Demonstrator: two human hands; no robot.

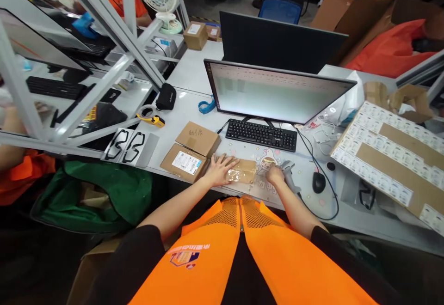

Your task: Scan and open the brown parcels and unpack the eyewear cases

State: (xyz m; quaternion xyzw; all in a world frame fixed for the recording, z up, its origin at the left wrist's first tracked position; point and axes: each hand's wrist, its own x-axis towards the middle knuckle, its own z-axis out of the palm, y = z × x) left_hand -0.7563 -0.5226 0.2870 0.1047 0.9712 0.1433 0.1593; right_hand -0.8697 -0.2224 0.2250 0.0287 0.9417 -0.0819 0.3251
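Note:
My left hand [219,170] lies with its fingers spread, the fingertips touching the left end of a small flat brown cardboard package [247,165]. Clear shiny plastic or tape covers the front part of this package. Just right of it, my right hand [275,175] is closed over the desk mat; whatever its fingers hold, if anything, is hidden. Beside that hand lies a grey handheld barcode scanner [290,175]. An open cardboard box [197,139] with a white shipping label [186,162] sits against the left side of my left hand.
Behind my hands are a black keyboard [262,135] and a monitor [277,94]. A mouse [318,182] and its cable lie to the right, near a large label-covered cardboard sheet [391,161]. On the left are a yellow tape dispenser [151,116] and metal frame bars [93,99].

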